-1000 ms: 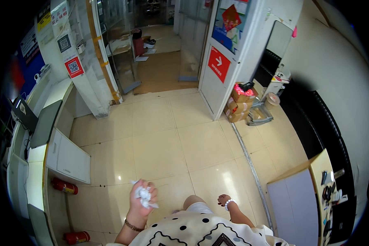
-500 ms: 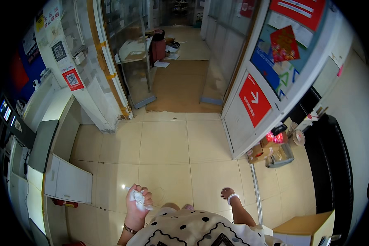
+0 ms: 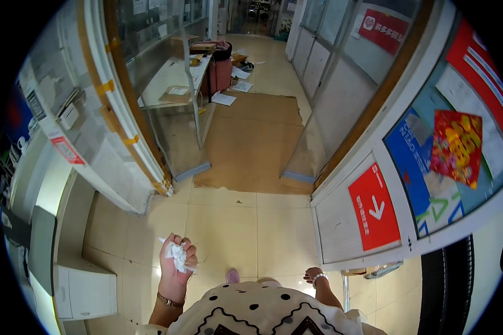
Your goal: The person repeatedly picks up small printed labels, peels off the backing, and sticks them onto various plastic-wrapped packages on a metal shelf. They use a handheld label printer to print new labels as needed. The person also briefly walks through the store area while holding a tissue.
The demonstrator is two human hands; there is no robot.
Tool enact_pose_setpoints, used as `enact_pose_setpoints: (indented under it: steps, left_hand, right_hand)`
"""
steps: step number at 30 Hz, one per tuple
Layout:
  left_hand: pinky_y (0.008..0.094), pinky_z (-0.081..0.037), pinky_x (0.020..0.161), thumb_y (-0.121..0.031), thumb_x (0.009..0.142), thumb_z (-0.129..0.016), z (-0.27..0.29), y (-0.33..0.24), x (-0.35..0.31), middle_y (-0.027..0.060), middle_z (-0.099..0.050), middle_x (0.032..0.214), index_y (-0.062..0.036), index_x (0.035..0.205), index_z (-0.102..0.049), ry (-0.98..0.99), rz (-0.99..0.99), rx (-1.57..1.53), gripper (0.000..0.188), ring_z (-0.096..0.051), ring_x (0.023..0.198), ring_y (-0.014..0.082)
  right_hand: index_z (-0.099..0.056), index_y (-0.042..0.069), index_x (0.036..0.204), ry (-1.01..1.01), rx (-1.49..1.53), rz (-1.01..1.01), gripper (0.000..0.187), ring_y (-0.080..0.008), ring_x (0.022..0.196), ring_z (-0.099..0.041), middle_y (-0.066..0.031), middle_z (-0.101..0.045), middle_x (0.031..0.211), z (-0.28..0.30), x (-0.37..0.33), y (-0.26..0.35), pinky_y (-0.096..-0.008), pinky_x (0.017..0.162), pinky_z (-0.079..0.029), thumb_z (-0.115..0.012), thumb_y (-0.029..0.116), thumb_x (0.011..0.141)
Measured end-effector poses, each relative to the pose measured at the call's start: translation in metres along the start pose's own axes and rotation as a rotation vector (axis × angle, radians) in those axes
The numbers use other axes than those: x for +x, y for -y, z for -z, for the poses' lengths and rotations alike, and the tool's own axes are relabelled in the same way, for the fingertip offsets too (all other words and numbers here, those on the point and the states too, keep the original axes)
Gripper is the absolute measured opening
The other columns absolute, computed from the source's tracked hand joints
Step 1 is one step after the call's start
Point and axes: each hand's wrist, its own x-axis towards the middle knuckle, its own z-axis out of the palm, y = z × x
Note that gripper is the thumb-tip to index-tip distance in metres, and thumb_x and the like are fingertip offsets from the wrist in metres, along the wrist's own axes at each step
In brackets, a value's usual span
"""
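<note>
My left hand (image 3: 170, 272) is raised in front of me, its fingers wrapped round a crumpled white tissue (image 3: 179, 258). Loose ends of the tissue stick out on either side of the fist, and a metal band (image 3: 169, 300) circles that wrist. Low at my right side hangs my right hand (image 3: 312, 274), a white bead bracelet (image 3: 319, 277) on its wrist. Nothing shows in its loosely spread fingers. A pink shoe (image 3: 232, 276) appears beyond my dotted top (image 3: 257, 306).
Ahead, open glass doors (image 3: 176, 106) flank a brown floor mat (image 3: 251, 134). Past them at left stand a cluttered table (image 3: 176, 75) and a reddish bin (image 3: 222, 72), with papers (image 3: 223, 99) on the floor. A white cabinet (image 3: 92, 293) is left; a panel (image 3: 352, 218) and black sofa (image 3: 458, 279) are right.
I have moved forward: the doorway and mat are nearer, and the panel on the right looms larger. The tissue stays in my left hand.
</note>
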Motion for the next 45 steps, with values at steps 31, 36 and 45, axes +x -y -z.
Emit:
enact_pose_setpoints:
  steps: [31,36,45]
  left_hand:
    - [0.0252,-0.029,0.042,-0.033,0.096,-0.049,-0.211,-0.157,0.838,0.0041,-0.044,0.069,-0.0133,0.075,-0.048,-0.118,-0.108,-0.089,0.029,-0.039,0.058,0.0162]
    - [0.0274,-0.036,0.044,-0.032,0.096,-0.049,-0.293,-0.194,0.983,0.0045,-0.052,0.073,-0.0126,0.078,-0.052,-0.05,0.045,0.094,0.027,-0.047,0.062,0.0167]
    - [0.0287,-0.042,0.048,-0.032,0.099,-0.047,-0.338,-0.185,1.212,0.0054,-0.06,0.075,-0.0102,0.082,-0.055,0.016,0.376,0.277,0.029,-0.055,0.059,0.0167]
  right_hand:
    - [-0.062,0.005,0.104,-0.056,-0.001,0.009,0.022,-0.0214,0.069,-0.066,-0.01,-0.067,0.085,0.173,0.463,0.79,-0.0379,0.056,-0.051,-0.054,0.02,0.09]
    - [-0.062,0.006,0.104,-0.106,-0.005,-0.017,0.021,-0.0209,0.071,-0.067,-0.0086,-0.066,0.084,0.19,0.474,0.893,-0.0364,0.057,-0.051,-0.053,0.018,0.09]
    - [-0.062,0.003,0.108,-0.065,-0.017,-0.086,0.025,-0.0221,0.072,-0.067,-0.0107,-0.066,0.087,0.225,0.601,1.033,-0.0359,0.062,-0.054,-0.054,0.018,0.089]
